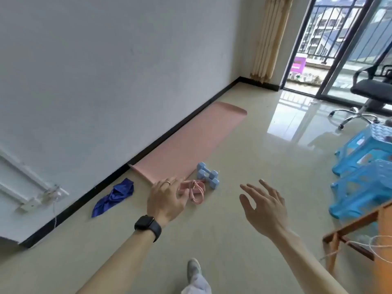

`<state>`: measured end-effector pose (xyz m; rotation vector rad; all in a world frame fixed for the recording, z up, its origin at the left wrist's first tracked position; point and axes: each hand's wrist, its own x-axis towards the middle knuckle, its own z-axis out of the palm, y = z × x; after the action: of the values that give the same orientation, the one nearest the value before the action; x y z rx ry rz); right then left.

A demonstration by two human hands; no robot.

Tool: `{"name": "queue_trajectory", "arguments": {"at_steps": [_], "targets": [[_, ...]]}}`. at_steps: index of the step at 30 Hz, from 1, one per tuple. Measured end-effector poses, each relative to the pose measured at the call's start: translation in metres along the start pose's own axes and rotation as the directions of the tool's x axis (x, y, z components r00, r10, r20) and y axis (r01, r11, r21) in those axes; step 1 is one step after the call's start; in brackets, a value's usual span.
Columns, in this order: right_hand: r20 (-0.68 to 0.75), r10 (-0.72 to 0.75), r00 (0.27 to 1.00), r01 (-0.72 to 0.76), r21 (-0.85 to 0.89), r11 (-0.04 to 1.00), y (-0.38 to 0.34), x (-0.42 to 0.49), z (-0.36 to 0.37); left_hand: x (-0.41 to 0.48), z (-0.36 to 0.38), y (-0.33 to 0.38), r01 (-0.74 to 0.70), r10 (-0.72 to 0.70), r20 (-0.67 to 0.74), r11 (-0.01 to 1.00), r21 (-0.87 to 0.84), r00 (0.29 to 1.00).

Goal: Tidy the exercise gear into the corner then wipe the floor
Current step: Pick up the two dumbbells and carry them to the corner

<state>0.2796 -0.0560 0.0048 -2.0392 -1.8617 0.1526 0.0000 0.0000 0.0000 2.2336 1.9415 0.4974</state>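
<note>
Pink yoga mat (191, 143), plain, no pattern. Pale blue dumbbells (207, 175). Pink resistance band (196, 190). Deep blue cloth (115, 196), glossy. Floor (244, 166) was beige tile, shiny, window glare across it. Wall (106, 60) off-white, black skirting (127, 164). Stools (364, 162) bright blue with embossed pattern on top. Office chair (373, 90) black, chrome base. Curtain (271, 37) cream. Watch (148, 227) black, on left wrist. Ring (167, 183) gold-toned. Table (360, 234) orange-brown.
</note>
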Motion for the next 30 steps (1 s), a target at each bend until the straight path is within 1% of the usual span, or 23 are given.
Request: {"name": "queue_trajectory", "arguments": {"at_steps": [1, 4, 6, 10, 16, 20, 23, 25, 30], "targets": [[0.051, 0.006, 0.999, -0.006, 0.002, 1.0, 0.005, 0.012, 0.005, 0.012, 0.008, 0.0, -0.006, 0.007, 0.04, 1.0, -0.017, 0.999], [0.18, 0.049, 0.983, -0.043, -0.037, 0.998, 0.018, 0.058, 0.025, 0.056, 0.033, 0.001, 0.027, -0.025, 0.08, 0.999, -0.021, 0.996], [0.24, 0.058, 0.969, -0.044, -0.066, 0.997, 0.027, 0.09, 0.036, 0.09, 0.049, 0.002, 0.035, -0.032, 0.126, 0.999, -0.021, 0.992], [0.327, 0.094, 0.94, -0.071, -0.081, 0.994, 0.045, 0.157, 0.048, 0.161, 0.073, 0.001, 0.058, -0.053, 0.155, 0.998, -0.023, 0.986], [0.395, 0.114, 0.912, -0.081, -0.1, 0.992, 0.075, 0.254, 0.063, 0.265, 0.105, 0.014, 0.113, -0.103, 0.213, 0.993, -0.034, 0.972], [0.449, 0.081, 0.89, -0.045, -0.091, 0.995, 0.101, 0.321, 0.081, 0.324, 0.133, 0.029, 0.167, -0.153, 0.257, 0.985, -0.035, 0.954], [0.505, 0.026, 0.863, 0.013, -0.074, 0.997, 0.123, 0.379, 0.101, 0.366, 0.16, 0.036, 0.227, -0.215, 0.248, 0.974, -0.021, 0.945], [0.536, -0.023, 0.844, 0.066, -0.062, 0.996, 0.136, 0.418, 0.115, 0.391, 0.175, 0.036, 0.288, -0.278, 0.219, 0.957, -0.015, 0.935], [0.621, -0.152, 0.769, 0.207, -0.017, 0.978, 0.152, 0.504, 0.147, 0.427, 0.207, 0.037, 0.471, -0.456, 0.201, 0.882, -0.033, 0.867]]}}
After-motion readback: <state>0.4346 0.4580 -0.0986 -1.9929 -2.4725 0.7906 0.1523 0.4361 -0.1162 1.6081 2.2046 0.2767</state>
